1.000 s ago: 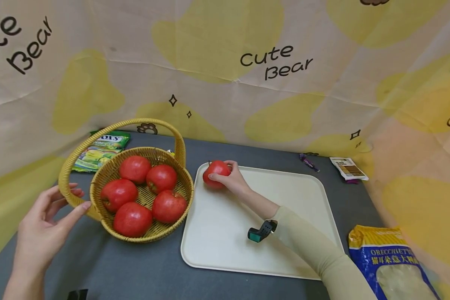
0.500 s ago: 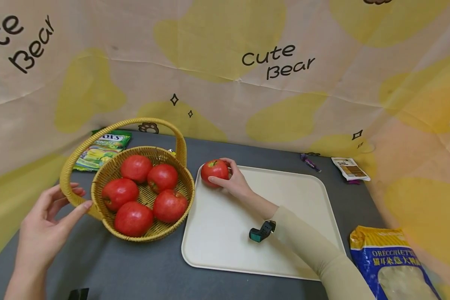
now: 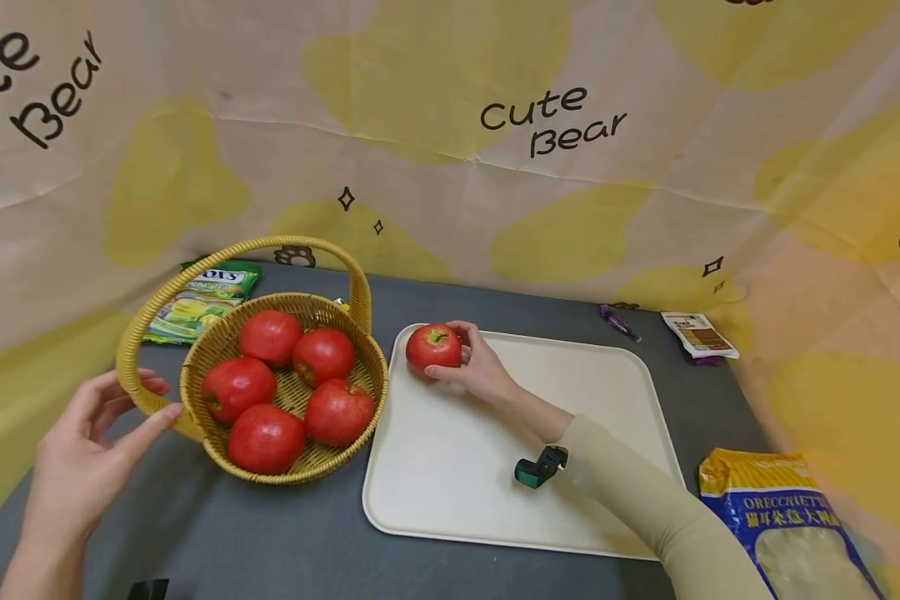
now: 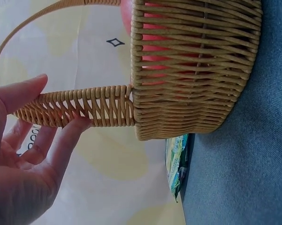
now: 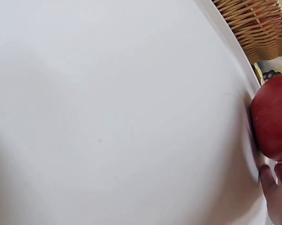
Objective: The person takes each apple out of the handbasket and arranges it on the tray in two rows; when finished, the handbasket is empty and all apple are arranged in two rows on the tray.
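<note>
"What are the hands doing?"

"The left hand (image 3: 82, 454) pinches the handle (image 3: 285, 242) of the basket (image 3: 292, 480). The right hand (image 3: 483, 368) holds a red apple (image 3: 431, 350) at the back left corner of the tray (image 3: 465, 467)."

"Where's the basket?"

"On the counter (image 3: 270, 542), just left of the tray, with five more apples (image 3: 266, 439) inside."

"And that blue and yellow bag (image 3: 791, 525)?"

"It lies right of the tray."

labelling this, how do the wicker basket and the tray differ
The wicker basket is round and woven; the tray is rectangular and smooth. The basket has a handle; the tray shows none. The basket holds five apples; the right hand grips one apple at the tray's corner. Both have rims.
</note>
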Action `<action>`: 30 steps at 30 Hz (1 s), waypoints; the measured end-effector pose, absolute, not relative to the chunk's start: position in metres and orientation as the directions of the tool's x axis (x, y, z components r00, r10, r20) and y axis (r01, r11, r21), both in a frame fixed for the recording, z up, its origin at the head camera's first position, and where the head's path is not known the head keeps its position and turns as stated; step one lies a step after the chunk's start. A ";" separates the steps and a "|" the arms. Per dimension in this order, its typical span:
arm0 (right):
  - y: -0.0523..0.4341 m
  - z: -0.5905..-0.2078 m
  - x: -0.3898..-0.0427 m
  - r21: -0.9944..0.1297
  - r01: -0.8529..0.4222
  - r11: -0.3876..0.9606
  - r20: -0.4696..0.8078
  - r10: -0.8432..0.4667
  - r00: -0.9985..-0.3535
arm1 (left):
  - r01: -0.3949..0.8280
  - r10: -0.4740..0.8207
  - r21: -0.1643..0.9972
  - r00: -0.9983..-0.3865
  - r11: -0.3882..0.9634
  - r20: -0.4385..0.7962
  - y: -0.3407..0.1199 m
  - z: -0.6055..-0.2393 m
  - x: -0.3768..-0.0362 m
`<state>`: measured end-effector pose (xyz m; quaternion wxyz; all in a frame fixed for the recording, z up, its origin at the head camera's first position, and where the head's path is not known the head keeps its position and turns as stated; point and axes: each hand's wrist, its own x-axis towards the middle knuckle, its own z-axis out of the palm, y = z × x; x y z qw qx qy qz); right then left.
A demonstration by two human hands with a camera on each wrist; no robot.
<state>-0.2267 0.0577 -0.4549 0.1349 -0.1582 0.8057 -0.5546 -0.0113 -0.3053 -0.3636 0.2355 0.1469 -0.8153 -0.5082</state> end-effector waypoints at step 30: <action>-0.046 -0.368 -0.199 -0.579 -0.756 0.305 -0.108 -0.948 -0.299 | 0.035 -0.419 0.897 -0.876 0.441 0.240 -0.313 -0.366 -0.012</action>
